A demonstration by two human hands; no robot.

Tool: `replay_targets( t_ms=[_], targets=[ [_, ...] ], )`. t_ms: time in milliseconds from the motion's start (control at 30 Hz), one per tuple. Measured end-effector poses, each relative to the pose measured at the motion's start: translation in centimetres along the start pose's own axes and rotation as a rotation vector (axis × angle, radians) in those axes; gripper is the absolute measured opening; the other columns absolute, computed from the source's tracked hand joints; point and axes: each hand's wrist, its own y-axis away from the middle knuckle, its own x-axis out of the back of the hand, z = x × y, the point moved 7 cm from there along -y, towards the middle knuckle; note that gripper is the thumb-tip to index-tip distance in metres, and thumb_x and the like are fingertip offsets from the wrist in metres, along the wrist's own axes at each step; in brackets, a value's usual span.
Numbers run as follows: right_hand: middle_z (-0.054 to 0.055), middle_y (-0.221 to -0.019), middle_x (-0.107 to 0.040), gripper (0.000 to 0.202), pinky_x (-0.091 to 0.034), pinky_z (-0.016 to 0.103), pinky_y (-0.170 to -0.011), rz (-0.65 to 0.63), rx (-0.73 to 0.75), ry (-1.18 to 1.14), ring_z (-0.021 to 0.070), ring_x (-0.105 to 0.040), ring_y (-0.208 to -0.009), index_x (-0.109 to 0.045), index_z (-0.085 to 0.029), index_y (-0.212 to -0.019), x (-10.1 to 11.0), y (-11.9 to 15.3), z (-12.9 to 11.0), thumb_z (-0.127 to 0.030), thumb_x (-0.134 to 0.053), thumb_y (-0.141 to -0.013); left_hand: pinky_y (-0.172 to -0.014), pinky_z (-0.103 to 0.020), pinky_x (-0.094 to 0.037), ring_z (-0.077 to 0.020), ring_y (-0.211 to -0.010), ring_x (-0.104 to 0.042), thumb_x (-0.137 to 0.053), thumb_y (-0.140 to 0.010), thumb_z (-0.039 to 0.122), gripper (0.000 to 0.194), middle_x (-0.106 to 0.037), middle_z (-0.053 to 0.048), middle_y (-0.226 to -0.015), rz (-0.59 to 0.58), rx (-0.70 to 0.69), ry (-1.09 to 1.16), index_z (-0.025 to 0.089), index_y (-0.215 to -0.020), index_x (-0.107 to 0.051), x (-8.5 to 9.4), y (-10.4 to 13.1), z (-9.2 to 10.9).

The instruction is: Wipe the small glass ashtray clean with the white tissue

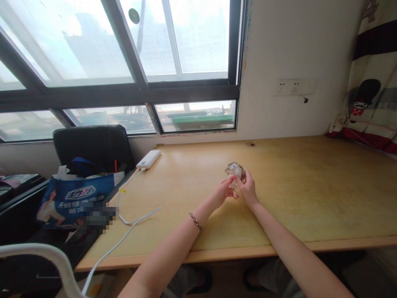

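Both my hands meet over the middle of the wooden desk [310,190]. My right hand [247,188] pinches a small clear plastic wrapper [235,169] with something brownish inside, holding it just above the desk. My left hand [223,192] has its fingers curled against the lower edge of the same wrapper. A braided bracelet [195,221] sits on my left wrist.
A white power bank [148,159] lies at the desk's back left, and its white cable [136,219] trails off the front edge. A black chair [93,145] with a blue printed bag [74,196] stands at the left. Windows run behind, wall sockets [288,87] above the desk, and a patterned cloth [369,99] at right.
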Motion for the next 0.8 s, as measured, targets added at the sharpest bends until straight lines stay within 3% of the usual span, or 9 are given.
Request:
replay_targets(
  t_ms=[167, 233, 333, 433, 533, 667, 800],
  targets=[
    [0.006, -0.118, -0.048, 0.042, -0.036, 0.033, -0.089, -0.117, 0.251, 0.058, 0.0212, -0.044, -0.108, -0.053, -0.023, -0.103, -0.7, 0.3, -3.0, -0.030, -0.064, -0.064, -0.047, -0.019, -0.043, 0.0010, -0.031, -0.029, -0.050, -0.075, 0.046, 0.032, -0.056, 0.003, -0.065, 0.112, -0.003, 0.330, 0.018, -0.088, -0.058, 1.0, 0.0, 0.5],
    [0.006, -0.127, -0.040, 0.041, -0.030, 0.036, -0.096, -0.131, 0.271, 0.062, 0.0223, -0.035, -0.117, -0.055, -0.024, -0.101, -0.8, 0.2, -3.2, -0.028, -0.067, -0.061, -0.044, -0.016, -0.041, 0.0009, -0.033, -0.028, -0.054, -0.075, 0.039, 0.026, -0.057, 0.002, -0.064, 0.183, 0.005, 0.407, 0.016, -0.087, -0.059, 1.6, 0.0, 0.2],
    [0.005, -0.133, -0.032, 0.057, -0.029, 0.037, -0.097, -0.166, 0.155, -0.131, 0.0228, -0.032, -0.121, -0.051, -0.026, -0.109, -1.0, -0.3, -2.2, -0.027, -0.071, -0.056, -0.046, -0.014, -0.042, 0.0003, -0.037, -0.034, -0.056, -0.076, 0.032, 0.021, -0.058, 0.000, -0.065, 0.251, 0.006, 0.489, 0.013, -0.084, -0.059, 2.1, 0.1, -0.1],
    [0.006, -0.124, -0.044, 0.075, -0.035, 0.039, -0.093, -0.333, -0.069, -0.486, 0.0215, -0.045, -0.111, -0.034, -0.027, -0.124, -2.3, -0.2, -1.1, -0.027, -0.070, -0.058, -0.048, -0.014, -0.043, 0.0015, -0.035, -0.033, -0.057, -0.075, 0.027, 0.015, -0.057, 0.002, -0.063, 0.232, -0.014, 0.576, 0.013, -0.080, -0.058, 2.2, 0.1, 0.1],
    [0.006, -0.116, -0.052, 0.067, -0.036, 0.038, -0.093, -0.442, -0.160, -0.667, 0.0213, -0.050, -0.105, -0.041, -0.024, -0.119, -3.1, 0.1, -1.2, -0.023, -0.070, -0.059, -0.048, -0.013, -0.044, 0.0021, -0.034, -0.031, -0.060, -0.073, 0.022, 0.011, -0.055, 0.005, -0.059, 0.172, -0.034, 0.635, 0.013, -0.078, -0.057, 2.1, 0.1, 0.8],
    [0.005, -0.119, -0.051, 0.069, -0.039, 0.037, -0.091, -0.337, -0.113, -0.645, 0.0214, -0.048, -0.107, -0.045, -0.025, -0.113, -2.4, -0.2, -1.5, -0.015, -0.074, -0.051, -0.047, -0.014, -0.043, 0.0021, -0.033, -0.031, -0.064, -0.068, 0.021, 0.014, -0.049, 0.007, -0.050, 0.158, -0.017, 0.551, 0.012, -0.074, -0.057, 2.5, -0.2, 1.3],
    [0.004, -0.118, -0.051, 0.073, -0.038, 0.039, -0.092, -0.250, -0.058, -0.612, 0.0211, -0.047, -0.108, -0.043, -0.027, -0.113, -1.6, -0.6, -1.3, -0.010, -0.074, -0.049, -0.045, -0.013, -0.038, 0.0021, -0.035, -0.034, -0.069, -0.062, 0.023, 0.020, -0.050, 0.006, -0.052, 0.266, -0.017, 0.374, 0.010, -0.072, -0.058, 4.0, -0.6, 1.3]
  ],
)
